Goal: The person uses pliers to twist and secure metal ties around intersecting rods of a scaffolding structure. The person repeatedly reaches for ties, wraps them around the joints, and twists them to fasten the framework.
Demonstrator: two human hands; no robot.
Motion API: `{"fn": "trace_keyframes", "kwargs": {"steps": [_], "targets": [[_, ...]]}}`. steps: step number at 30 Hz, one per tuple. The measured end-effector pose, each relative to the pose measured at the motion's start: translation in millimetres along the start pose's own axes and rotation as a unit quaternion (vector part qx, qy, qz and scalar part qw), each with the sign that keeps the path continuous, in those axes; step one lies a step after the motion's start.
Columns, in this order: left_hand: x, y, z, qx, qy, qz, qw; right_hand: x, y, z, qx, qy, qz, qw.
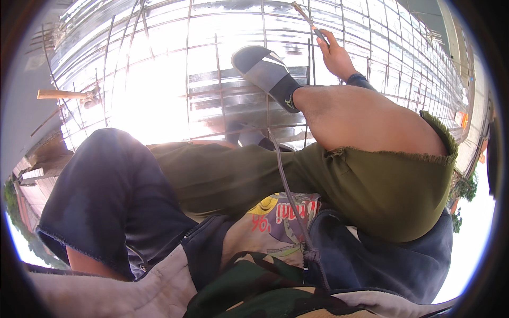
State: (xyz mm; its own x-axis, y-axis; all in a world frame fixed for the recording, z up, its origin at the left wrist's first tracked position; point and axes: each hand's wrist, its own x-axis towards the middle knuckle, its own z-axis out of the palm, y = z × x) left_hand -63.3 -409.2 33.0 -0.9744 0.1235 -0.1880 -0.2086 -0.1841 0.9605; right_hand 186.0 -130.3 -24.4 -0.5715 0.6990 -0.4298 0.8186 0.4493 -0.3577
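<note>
1. Steel rods (219,79) cross in a wide grid over shiny metal sheets (204,100), much of which is washed out by glare.
2. On the far right, the right hand (336,55) reaches out over the grid, a dark cuff (360,80) at its wrist. Its fingers are closed around the handle of a slim tool (304,15).
3. That tool lies at the far side, right of the middle, its dark handle in the grip and its brownish end slanting away to the left. Whether this end touches a rod, I cannot tell.
4. The left hand is out of sight, so I cannot tell how its fingers stand.
5. Well apart on the far left is a hammer (61,95), its wooden handle pointing left and its head beside the rods.
6. Nearer than the right hand, a bare leg (366,114) stretches leftward and ends in a grey, white and black shoe (260,66) above the grid.
7. Green trousers (387,185) span the middle and right. A grey cord (283,175) hangs across them, and camouflage cloth (254,289) bunches at the near edge.
</note>
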Motion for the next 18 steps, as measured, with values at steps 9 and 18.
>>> {"fn": "trace_keyframes", "kwargs": {"steps": [9,18], "targets": [[-16,-28,42,0.003,-0.109,-0.014,0.994,29,61,0,-0.098,0.115,-0.085,0.985],[-8,-21,51,0.000,-0.110,0.013,0.994,50,20,-53,0.077,0.216,0.037,0.973]]}}
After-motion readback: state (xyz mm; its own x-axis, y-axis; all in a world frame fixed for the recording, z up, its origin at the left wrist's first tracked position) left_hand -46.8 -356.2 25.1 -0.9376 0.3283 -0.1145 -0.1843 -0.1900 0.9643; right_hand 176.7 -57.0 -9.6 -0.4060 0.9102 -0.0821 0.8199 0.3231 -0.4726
